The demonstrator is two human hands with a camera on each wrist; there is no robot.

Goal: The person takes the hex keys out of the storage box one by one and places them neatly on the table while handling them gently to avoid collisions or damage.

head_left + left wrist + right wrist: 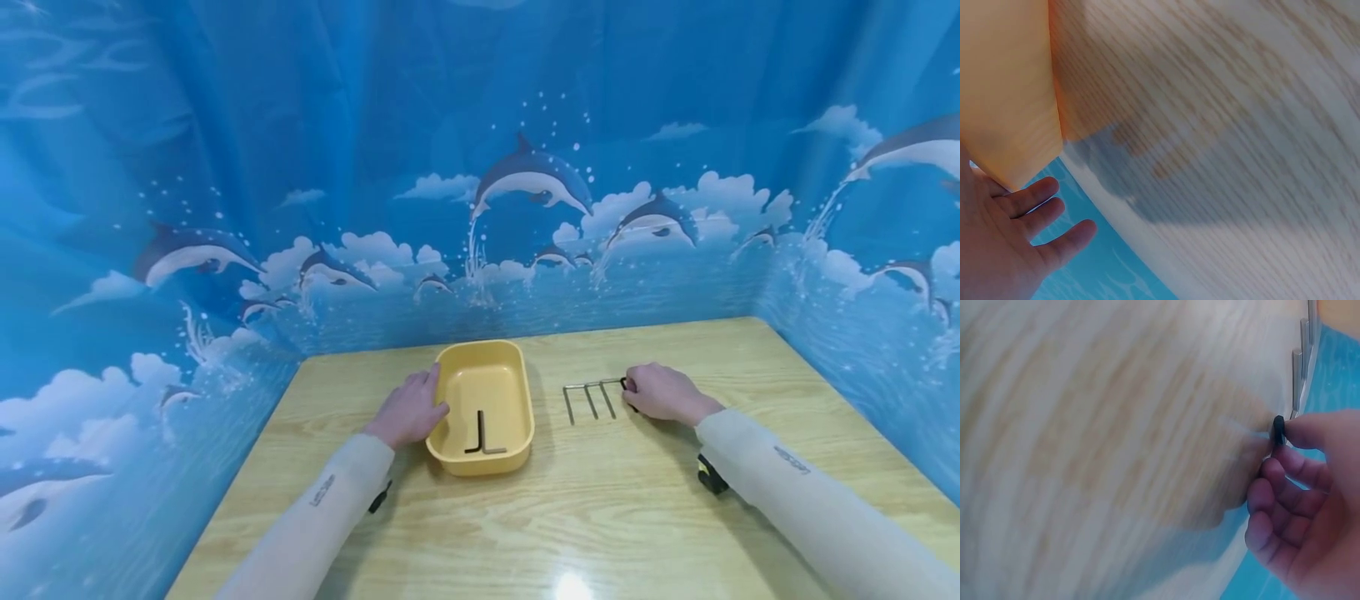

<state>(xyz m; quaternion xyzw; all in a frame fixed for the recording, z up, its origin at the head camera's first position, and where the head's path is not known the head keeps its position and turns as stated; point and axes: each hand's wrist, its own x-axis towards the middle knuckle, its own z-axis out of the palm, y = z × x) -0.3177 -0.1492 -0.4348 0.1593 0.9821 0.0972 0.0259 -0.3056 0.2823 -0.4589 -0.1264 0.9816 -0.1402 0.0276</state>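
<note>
- Right grip [662, 392]: clamped, with thumb and forefinger pinching one black hex key [1279, 429] at the counter's surface; remaining fingers curl toward the palm.
- Left grip [408, 408]: clamped at the left side of one yellow tray [528, 400], thumb over the rim; three fingers show extended and spread apart beside the outer wall.
- Tray contents: two hex keys, one black key [481, 425] and one grey key [495, 452], lying at the near end, long legs side by side, short legs pointing opposite ways.
- Counter [585, 508], between tray and right grip: three silver hex keys [591, 402] in one row, long legs toward the person, short legs along the far side.
- Hex keys in view: six.
- Sleeves: two, pale [817, 492], each with one dark item at the wrist [711, 475].
- Backdrop: blue curtain [360, 150] printed with several dolphins and clouds.
</note>
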